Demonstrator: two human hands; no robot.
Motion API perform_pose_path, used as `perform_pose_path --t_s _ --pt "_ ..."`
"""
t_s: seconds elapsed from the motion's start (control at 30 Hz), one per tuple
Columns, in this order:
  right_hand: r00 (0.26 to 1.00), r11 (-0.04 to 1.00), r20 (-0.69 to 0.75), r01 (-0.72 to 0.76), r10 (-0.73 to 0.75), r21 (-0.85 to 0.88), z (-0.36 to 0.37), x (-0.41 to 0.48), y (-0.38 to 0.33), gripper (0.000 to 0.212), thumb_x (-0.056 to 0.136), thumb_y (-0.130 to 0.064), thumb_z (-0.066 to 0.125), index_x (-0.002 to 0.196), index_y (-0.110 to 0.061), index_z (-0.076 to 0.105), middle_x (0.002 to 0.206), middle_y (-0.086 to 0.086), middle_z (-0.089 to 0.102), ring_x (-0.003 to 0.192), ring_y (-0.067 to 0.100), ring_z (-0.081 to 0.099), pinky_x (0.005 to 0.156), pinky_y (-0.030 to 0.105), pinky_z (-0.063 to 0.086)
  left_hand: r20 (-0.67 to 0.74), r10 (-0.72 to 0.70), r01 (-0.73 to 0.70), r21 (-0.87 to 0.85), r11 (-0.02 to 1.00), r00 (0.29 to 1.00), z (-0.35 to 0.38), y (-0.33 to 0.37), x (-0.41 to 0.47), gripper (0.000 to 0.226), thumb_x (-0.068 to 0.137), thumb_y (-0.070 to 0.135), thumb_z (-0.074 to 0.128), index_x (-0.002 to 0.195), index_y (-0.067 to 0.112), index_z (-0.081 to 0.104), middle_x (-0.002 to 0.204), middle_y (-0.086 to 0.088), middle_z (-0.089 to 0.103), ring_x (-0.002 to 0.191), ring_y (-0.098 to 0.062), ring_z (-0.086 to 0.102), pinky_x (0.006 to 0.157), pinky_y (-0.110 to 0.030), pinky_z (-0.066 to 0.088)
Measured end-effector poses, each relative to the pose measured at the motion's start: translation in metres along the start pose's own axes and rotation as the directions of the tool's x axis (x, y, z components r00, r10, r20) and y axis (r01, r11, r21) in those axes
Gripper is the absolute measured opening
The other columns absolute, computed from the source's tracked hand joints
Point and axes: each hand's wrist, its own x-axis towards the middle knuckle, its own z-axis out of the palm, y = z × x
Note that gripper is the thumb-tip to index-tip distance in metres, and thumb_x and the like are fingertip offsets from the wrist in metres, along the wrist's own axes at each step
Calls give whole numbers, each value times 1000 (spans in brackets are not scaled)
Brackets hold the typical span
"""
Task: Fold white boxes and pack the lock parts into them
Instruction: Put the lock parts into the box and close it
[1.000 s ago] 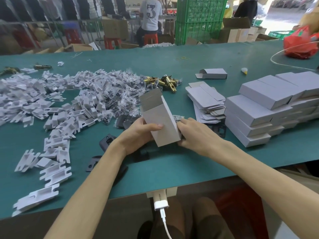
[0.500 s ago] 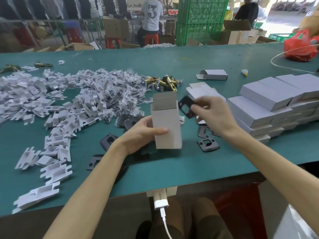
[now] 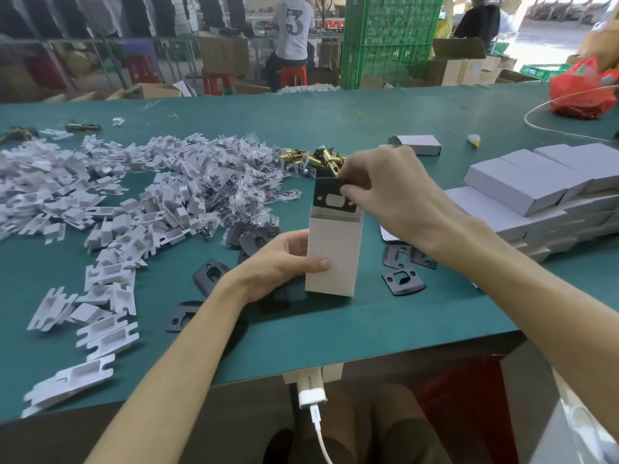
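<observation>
Tilting is the risk: the plate (image 3: 330,199), pinched by the curled fingers of the right hand (image 3: 385,192) at the open mouth of the box (image 3: 335,256), could be caught on the rim. The upright box, gripped by the left hand (image 3: 278,262), could be crushed or tipped. Over the green table (image 3: 368,329) inserts (image 3: 117,202), latches (image 3: 318,160) and closed boxes (image 3: 536,195) are spread; crates (image 3: 392,38) are stacked behind.

Both arms are bare along all that shows, the left arm (image 3: 174,363) at 7 o'clock and the right arm (image 3: 522,296) at 4 o'clock, each ending in a bare hand: the left hand (image 3: 284,259) and the right hand (image 3: 385,192). At 6 o'clock, under the desk (image 3: 368,329) edge, the legs (image 3: 398,430) wear dark olive-brown cloth.
</observation>
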Motion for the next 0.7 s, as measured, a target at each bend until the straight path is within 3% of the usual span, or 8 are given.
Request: perform_pose_path --t_s 0.2,0.37,0.53,0.7 --pt "993 998 112 -25 32 -63 1 1 -2 16 89 -14 71 104 -17 78 97 6 75 91 26 69 85 43 57 -1 -9 9 13 1000 1000 0 1 0 45 93 4 73 136 11 66 135 -15 69 125 -30 66 98 -35 55" --pt "986 994 163 -3 20 -109 3 -1 -2 9 90 -23 74 98 -23 78 90 -5 72 97 22 62 100 40 43 8 -8 7 31 999 1000 1 2 -2 43 89 5 76 130 17 71 131 -13 71 122 -28 68 99 -36 55" --pt "978 987 209 18 17 -163 13 -8 1 11 97 -19 64 98 -22 75 94 -1 72 103 27 53 96 38 27 31 -19 18 36 999 999 1 3 -3 42 86 10 80 127 20 73 128 -12 72 121 -27 68 98 -34 55" --pt "969 976 247 66 -13 -209 14 -10 -1 18 100 -14 56 96 -24 72 92 -2 71 92 23 50 84 33 15 27 -19 18 44 999 999 1 3 -3 42 86 9 80 126 20 73 128 -12 72 121 -27 68 98 -35 55"
